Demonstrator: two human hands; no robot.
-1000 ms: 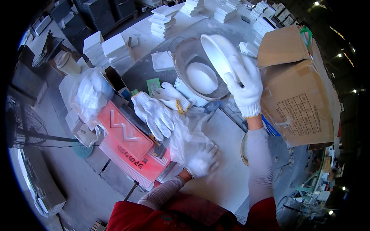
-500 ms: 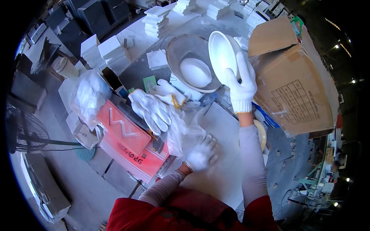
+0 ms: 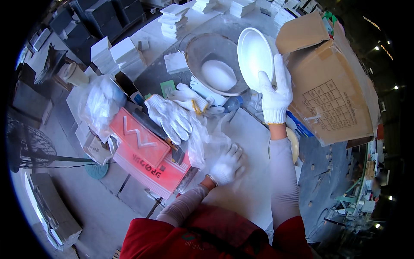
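My right hand, in a white knit glove, grips a white oval bowl by its near right side. The bowl is tilted, its hollow facing left, and it hangs beside a grey metal basin. A rounded white mass sits in that basin; I cannot tell whether it is powder or a solid piece. My left hand, also gloved, rests with fingers outstretched on a pale dusty board. Thin clear plastic lies against its fingers, and nothing shows in its grip.
An open cardboard box stands at the right. Spare white gloves lie left of the board, above a red plastic case. Stacked white tiles stand farther back. A cream round dish is partly behind my right forearm.
My right hand and the bowl have shifted slightly right and away from the basin. My left hand stays on the board; the whole view has moved a little.
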